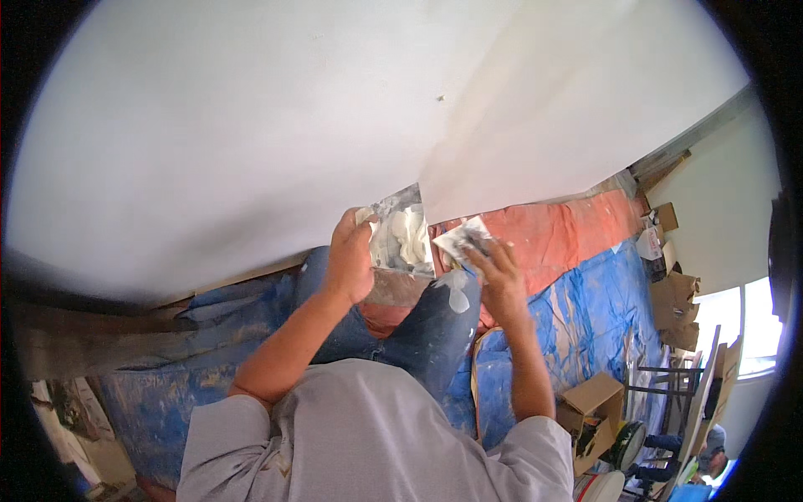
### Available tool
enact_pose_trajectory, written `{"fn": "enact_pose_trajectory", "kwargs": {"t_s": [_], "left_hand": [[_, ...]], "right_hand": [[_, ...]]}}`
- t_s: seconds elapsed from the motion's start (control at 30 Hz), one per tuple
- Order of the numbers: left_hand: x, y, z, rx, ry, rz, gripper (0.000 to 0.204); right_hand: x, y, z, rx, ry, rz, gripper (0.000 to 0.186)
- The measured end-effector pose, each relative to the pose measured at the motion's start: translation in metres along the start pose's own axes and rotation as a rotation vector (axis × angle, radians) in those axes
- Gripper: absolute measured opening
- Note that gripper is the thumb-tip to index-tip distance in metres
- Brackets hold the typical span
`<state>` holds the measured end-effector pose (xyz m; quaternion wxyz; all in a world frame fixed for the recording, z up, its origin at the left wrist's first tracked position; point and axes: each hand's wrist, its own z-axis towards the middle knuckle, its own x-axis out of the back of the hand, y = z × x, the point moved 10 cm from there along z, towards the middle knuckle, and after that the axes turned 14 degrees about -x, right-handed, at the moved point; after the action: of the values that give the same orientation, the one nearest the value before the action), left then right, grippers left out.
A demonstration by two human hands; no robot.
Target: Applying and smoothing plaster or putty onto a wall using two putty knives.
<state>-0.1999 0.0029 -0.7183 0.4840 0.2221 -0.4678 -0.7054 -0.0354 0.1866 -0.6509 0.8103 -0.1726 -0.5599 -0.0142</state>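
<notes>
My left hand (350, 259) grips a flat, square-edged metal putty blade (382, 248) by its left side, thumb over the top. A thick lump of white putty (410, 234) lies on it. Closed round a smaller putty knife (456, 238), smeared white and grey, my right hand (502, 280) is held just to the right, with a small gap between the two blades. Both hands are above my knees, close to the lower edge of a white wall (293, 109). A pale putty smear (458, 297) marks my right trouser leg.
Orange-red sheeting (544, 238) and blue tarpaulin (577, 309) cover the floor along the wall. At the right are cardboard boxes (673, 301), an open carton (592, 402), a lidded bucket (600, 487) and leaning boards (711, 385). A small mark (441, 98) shows on the wall.
</notes>
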Motion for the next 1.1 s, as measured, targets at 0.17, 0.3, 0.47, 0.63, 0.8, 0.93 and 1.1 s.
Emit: {"fn": "enact_pose_trajectory", "kwargs": {"t_s": [0.17,0.3,0.47,0.63,0.8,0.93,1.1], "left_hand": [[-0.018,0.014,0.018,0.548,-0.012,-0.738,0.018],[0.002,0.056,0.044,0.216,-0.086,-0.303,0.018],[0.065,0.075,0.054,-0.037,0.132,-0.350,0.028],[0.048,0.058,0.013,0.354,0.251,-0.743,0.020],[0.035,0.031,-0.015,0.392,0.222,-0.766,0.018],[0.046,0.015,-0.031,0.444,0.235,-0.693,0.018],[0.059,0.014,-0.041,0.440,0.312,-0.754,0.015]], "right_hand": [[0.067,-0.071,0.018,0.419,-0.046,-0.070,0.052],[0.074,-0.095,0.016,0.579,-0.169,-0.231,0.057],[0.169,-0.054,0.081,0.302,0.174,-0.375,0.058],[0.320,-0.058,0.154,0.333,0.826,-0.130,0.054],[0.387,-0.054,0.223,0.191,1.086,-0.164,0.054],[0.335,-0.033,0.251,0.094,1.046,-0.323,0.069],[0.236,-0.006,0.208,0.049,0.758,-0.328,0.059]]}}
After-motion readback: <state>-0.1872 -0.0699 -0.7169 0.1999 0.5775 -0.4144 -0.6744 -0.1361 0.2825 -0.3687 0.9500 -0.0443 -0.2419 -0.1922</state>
